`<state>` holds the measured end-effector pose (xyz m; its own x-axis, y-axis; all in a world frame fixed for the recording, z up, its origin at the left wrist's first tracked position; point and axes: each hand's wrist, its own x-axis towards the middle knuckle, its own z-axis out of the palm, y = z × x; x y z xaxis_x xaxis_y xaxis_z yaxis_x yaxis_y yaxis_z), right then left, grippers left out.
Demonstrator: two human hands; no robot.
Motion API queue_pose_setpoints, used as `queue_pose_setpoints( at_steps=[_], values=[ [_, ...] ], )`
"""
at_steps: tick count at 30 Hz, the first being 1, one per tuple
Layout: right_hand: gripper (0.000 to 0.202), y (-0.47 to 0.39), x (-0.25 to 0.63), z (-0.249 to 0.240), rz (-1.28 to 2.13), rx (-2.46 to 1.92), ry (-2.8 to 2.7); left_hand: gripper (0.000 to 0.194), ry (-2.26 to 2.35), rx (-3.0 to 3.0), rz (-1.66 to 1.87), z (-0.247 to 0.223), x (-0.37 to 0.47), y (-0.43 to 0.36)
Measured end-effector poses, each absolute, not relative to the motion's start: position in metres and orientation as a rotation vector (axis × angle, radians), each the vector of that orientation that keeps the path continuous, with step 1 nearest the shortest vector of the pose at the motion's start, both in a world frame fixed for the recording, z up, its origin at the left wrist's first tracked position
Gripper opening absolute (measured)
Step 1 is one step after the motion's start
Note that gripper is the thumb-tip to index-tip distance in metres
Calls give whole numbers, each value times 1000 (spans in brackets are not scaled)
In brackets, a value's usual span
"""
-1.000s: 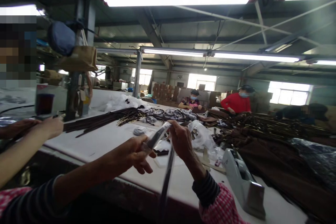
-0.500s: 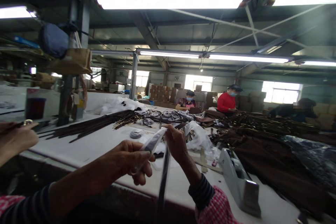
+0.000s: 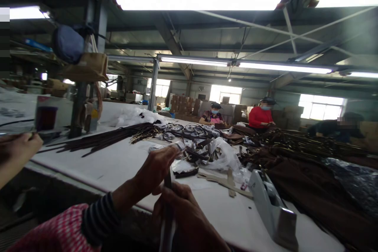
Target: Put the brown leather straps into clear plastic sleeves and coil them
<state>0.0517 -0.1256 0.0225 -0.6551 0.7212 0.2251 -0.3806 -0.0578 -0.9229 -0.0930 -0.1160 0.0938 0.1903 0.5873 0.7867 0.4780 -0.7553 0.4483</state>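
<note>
A dark strap (image 3: 168,218), partly covered in clear plastic film, hangs between my hands above the table's front edge. My left hand (image 3: 158,167) is closed around its upper part, and a bit of shiny wrap (image 3: 179,145) sticks out past the fingertips. Lower down, my right hand (image 3: 187,210) is pinched on the same strap, thumb along it. Below my right hand the strap drops out of the frame. A grey tape dispenser (image 3: 273,208) stands on the table to the right of my hands.
Another person's hand (image 3: 22,151) reaches in at the far left. Dark straps (image 3: 109,138) fan across the white table (image 3: 118,169). A clear plastic bag (image 3: 224,155), beige strips (image 3: 224,183) and dark brown fabric (image 3: 310,189) lie ahead and right. Several people work behind.
My left hand has moved up to the strap's upper end. My right hand has come down from there and now grips lower on the strap. The view has shifted slightly left.
</note>
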Motion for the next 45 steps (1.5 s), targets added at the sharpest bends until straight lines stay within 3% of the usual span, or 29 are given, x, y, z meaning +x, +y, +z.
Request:
queue_pose_setpoints(
  at_steps=[4,7,10,14,18,25,31,34,38,42,45],
  values=[
    [43,-128,93,32,1711,-540,-1504,29,1161,2903,1166,80,-117,-112],
    [35,-119,124,49,1578,-604,-1543,30,1256,2840,797,78,-128,-127],
    [36,-103,139,66,1450,-672,-1683,27,1181,2664,653,77,-132,-147],
    [25,-80,136,81,1304,-643,-1805,34,1155,2438,709,77,-129,-159],
    [29,-66,118,79,1220,-514,-1780,45,1137,1847,824,92,-114,-155],
    [33,-83,64,56,1343,-444,-1276,33,843,1270,1344,148,-66,-139],
    [41,-98,29,37,822,-513,-1184,37,738,912,1460,180,-33,-131],
    [44,-111,30,20,957,-560,-1251,27,739,1097,1601,175,-31,-121],
    [52,-130,61,9,1312,-615,-1318,13,985,1837,1593,135,-51,-104],
    [44,-133,114,32,1416,-646,-1288,21,1249,2564,1197,90,-76,-107],
    [47,-116,142,59,1362,-654,-1319,30,1280,2600,876,75,-85,-122]
  ],
)
